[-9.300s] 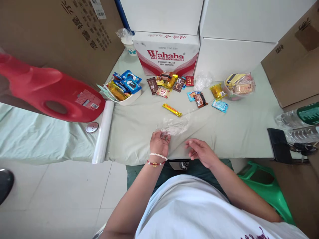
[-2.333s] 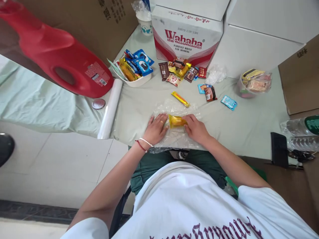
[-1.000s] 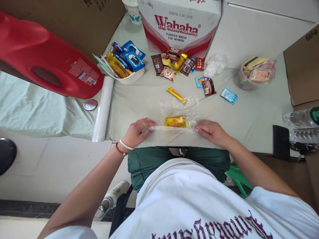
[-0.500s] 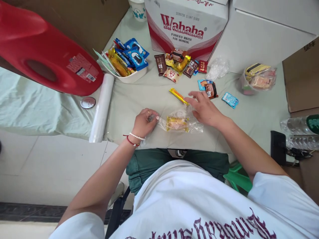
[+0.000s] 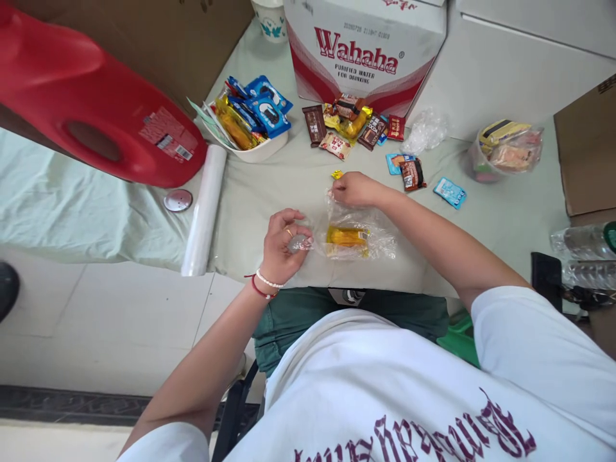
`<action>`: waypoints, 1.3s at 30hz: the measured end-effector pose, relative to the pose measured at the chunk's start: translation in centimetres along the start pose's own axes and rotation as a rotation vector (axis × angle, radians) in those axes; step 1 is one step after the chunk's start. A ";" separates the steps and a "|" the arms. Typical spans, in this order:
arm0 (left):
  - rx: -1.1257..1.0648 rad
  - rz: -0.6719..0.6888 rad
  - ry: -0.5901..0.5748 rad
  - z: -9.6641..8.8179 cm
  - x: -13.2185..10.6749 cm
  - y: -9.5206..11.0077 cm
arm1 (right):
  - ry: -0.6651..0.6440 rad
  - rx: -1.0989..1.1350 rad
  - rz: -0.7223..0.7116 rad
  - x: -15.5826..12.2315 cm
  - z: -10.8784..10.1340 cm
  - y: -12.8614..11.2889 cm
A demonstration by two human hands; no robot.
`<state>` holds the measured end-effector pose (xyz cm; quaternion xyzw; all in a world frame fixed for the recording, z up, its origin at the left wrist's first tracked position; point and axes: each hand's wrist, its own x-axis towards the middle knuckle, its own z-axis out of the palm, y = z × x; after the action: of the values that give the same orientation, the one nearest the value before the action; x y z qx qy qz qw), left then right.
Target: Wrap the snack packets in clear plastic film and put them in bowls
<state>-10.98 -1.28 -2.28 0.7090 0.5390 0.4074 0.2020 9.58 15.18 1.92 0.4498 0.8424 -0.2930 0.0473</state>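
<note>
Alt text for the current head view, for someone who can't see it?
A yellow-wrapped snack lies in clear film on a cloth-covered table; the left hand holds the film's left end, and the right hand pinches its far edge. More wrapped snacks lie beyond, in front of a Wahaha carton.

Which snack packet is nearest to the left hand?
The yellow packet amid the clear film, just right of the left hand; all others lie farther off.
</note>
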 end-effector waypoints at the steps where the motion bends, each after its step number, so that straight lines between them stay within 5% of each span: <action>1: 0.028 0.025 0.000 0.2 0.2 0.0 | 0.003 -0.037 0.044 0.5 0.2 -0.3; 4: 0.129 0.026 -0.034 1.6 1.4 -0.2 | 0.007 -0.113 0.075 1.3 0.6 -1.1; 11: 0.079 -0.217 -0.025 5.9 5.1 -1.4 | 0.074 -0.013 0.110 0.3 0.0 -1.6; 18: 0.190 -0.451 -0.125 5.3 6.2 -1.0 | 0.106 0.367 0.176 -2.2 -0.1 -1.6; 23: 0.012 -0.596 -0.095 4.8 6.0 -1.1 | 0.140 0.302 0.118 -4.0 0.5 -1.9; 26: -0.142 -0.695 -0.077 4.9 5.8 -1.4 | 0.374 0.125 0.093 -5.9 1.3 -1.7; 29: -0.202 -0.738 -0.047 5.2 5.7 -1.8 | 0.589 -0.002 -0.076 -8.4 2.4 -1.6; 33: -0.252 -0.762 -0.002 5.5 5.8 -1.9 | 0.368 -0.059 -0.240 -10.5 4.1 -1.8; 36: -0.302 -0.794 0.013 5.6 6.0 -1.8 | 0.252 -0.003 -0.140 -10.5 5.1 -1.2; 39: -0.391 -0.832 0.037 5.5 6.0 -1.7 | 0.279 0.116 0.041 -9.9 5.4 -0.4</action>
<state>-7.14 5.73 -4.55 0.3735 0.6943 0.3983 0.4688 14.15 4.86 1.06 0.5055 0.8130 -0.2746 -0.0904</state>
